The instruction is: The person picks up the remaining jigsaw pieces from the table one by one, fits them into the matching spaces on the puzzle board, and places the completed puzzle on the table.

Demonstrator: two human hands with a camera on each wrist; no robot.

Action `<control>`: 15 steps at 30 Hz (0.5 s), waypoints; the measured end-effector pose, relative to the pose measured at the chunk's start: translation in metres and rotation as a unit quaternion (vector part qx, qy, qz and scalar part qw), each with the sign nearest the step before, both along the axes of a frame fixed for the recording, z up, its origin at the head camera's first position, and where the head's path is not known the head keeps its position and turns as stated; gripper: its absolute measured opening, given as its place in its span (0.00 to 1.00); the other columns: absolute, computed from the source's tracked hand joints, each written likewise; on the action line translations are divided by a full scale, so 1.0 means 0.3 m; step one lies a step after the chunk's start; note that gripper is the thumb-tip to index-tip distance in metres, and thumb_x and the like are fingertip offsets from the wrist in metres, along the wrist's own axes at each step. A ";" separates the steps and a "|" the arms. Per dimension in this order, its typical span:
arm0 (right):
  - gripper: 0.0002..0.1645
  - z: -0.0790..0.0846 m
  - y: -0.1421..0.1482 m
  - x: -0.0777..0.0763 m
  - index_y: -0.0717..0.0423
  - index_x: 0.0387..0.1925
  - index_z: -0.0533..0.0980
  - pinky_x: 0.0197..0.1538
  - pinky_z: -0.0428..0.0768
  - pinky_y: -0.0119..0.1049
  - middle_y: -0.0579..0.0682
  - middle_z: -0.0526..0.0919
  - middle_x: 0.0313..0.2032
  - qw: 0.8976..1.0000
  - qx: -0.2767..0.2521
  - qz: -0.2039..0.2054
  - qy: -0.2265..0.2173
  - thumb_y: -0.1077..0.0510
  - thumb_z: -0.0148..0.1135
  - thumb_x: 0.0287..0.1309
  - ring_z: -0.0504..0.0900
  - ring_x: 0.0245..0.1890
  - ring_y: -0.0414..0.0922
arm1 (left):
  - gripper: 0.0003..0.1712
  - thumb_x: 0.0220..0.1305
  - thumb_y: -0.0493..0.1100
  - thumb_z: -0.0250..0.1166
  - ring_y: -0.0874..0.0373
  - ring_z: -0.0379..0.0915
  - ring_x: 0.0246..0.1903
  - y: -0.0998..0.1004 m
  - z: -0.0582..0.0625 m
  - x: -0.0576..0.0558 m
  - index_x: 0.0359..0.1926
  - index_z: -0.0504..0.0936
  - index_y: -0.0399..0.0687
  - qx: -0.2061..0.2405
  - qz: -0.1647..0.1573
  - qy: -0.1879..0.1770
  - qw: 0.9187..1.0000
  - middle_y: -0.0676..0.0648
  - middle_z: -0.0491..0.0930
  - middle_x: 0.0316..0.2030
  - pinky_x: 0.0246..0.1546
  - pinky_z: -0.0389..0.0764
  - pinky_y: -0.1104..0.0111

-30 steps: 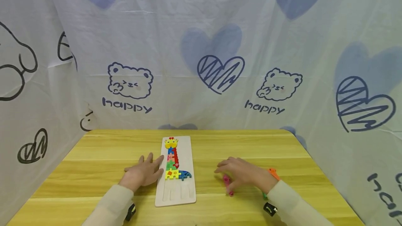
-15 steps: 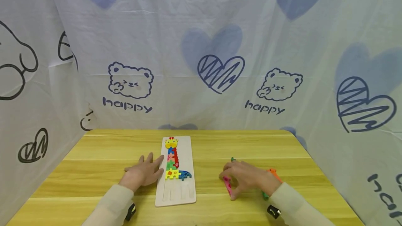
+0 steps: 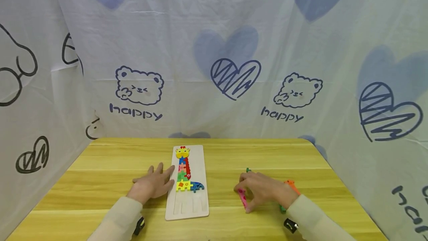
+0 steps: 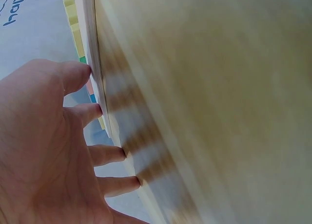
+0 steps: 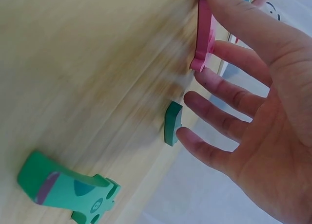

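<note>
A white puzzle board (image 3: pixel 187 211) lies on the table with a giraffe puzzle (image 3: pixel 182 176) in its upper part; bare recesses show at its near end. Against the board's left edge rests my left hand (image 3: pixel 152 186), fingers spread; in the left wrist view the thumb and a fingertip touch the board's side. My right hand (image 3: pixel 262 189) grips a pink puzzle piece (image 3: pixel 242 198) by its two ends, thumb at the near end and fingertips at the far end, as the right wrist view shows. The piece is at table level.
A small green piece (image 5: pixel 173 122) lies just beyond my right fingers. Another green puzzle piece (image 5: pixel 73 185) and an orange piece (image 3: pixel 291 185) lie by my right wrist, partly hidden in the head view. A printed curtain (image 3: pixel 214 122) hangs behind the wooden table (image 3: pixel 100 159).
My right hand has shifted slightly right and toward me, and its thumb and fingers have closed on the pink puzzle piece. The small green piece has come into view. My left hand stays still.
</note>
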State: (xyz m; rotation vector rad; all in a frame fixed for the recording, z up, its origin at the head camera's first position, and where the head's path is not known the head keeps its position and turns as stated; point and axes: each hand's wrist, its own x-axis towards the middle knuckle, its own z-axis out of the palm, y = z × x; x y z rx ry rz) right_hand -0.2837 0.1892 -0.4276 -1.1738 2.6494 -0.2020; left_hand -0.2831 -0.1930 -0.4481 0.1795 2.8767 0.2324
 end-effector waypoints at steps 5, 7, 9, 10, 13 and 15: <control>0.39 0.000 -0.003 -0.002 0.44 0.60 0.83 0.40 0.70 0.28 0.41 0.79 0.45 1.000 -0.003 0.001 -0.005 0.38 0.82 0.46 0.69 0.39 0.32 | 0.36 0.78 0.60 0.50 0.23 0.49 0.76 -0.001 0.000 -0.001 0.81 0.57 0.59 -0.001 -0.002 0.000 1.000 0.32 0.52 0.80 0.50 0.61 0.13; 0.38 -0.003 -0.004 -0.005 0.44 0.60 0.83 0.40 0.70 0.28 0.41 0.79 0.45 1.000 -0.008 0.000 -0.007 0.39 0.82 0.47 0.69 0.39 0.32 | 0.36 0.78 0.60 0.50 0.23 0.49 0.76 -0.002 0.001 -0.001 0.81 0.57 0.59 -0.001 -0.002 0.000 1.000 0.32 0.52 0.80 0.50 0.61 0.13; 0.37 -0.007 -0.005 -0.008 0.44 0.59 0.83 0.40 0.70 0.28 0.41 0.79 0.45 1.000 -0.014 0.001 -0.006 0.39 0.82 0.47 0.69 0.39 0.33 | 0.36 0.78 0.60 0.49 0.23 0.49 0.76 -0.002 0.001 -0.001 0.81 0.57 0.59 -0.001 -0.002 0.000 1.000 0.32 0.52 0.80 0.50 0.61 0.13; 0.37 -0.008 -0.006 -0.009 0.44 0.59 0.83 0.41 0.70 0.28 0.41 0.79 0.45 1.000 -0.016 0.002 -0.004 0.39 0.82 0.47 0.68 0.39 0.33 | 0.36 0.78 0.60 0.49 0.23 0.49 0.76 -0.003 0.002 0.000 0.81 0.57 0.59 0.000 -0.002 0.000 1.000 0.32 0.52 0.80 0.50 0.61 0.13; 0.38 -0.011 -0.011 -0.011 0.46 0.60 0.82 0.42 0.71 0.28 0.42 0.79 0.46 1.000 -0.024 0.003 0.006 0.40 0.81 0.48 0.69 0.40 0.33 | 0.36 0.78 0.60 0.49 0.23 0.49 0.76 -0.003 0.002 -0.002 0.81 0.57 0.59 0.000 -0.001 -0.001 1.000 0.32 0.52 0.80 0.50 0.61 0.13; 0.39 -0.010 -0.016 -0.009 0.47 0.61 0.81 0.44 0.73 0.29 0.41 0.79 0.48 1.000 -0.024 0.001 0.014 0.39 0.81 0.48 0.69 0.42 0.33 | 0.36 0.78 0.60 0.49 0.23 0.49 0.76 -0.004 0.002 -0.003 0.81 0.57 0.59 0.000 -0.002 -0.001 1.000 0.32 0.52 0.80 0.50 0.61 0.13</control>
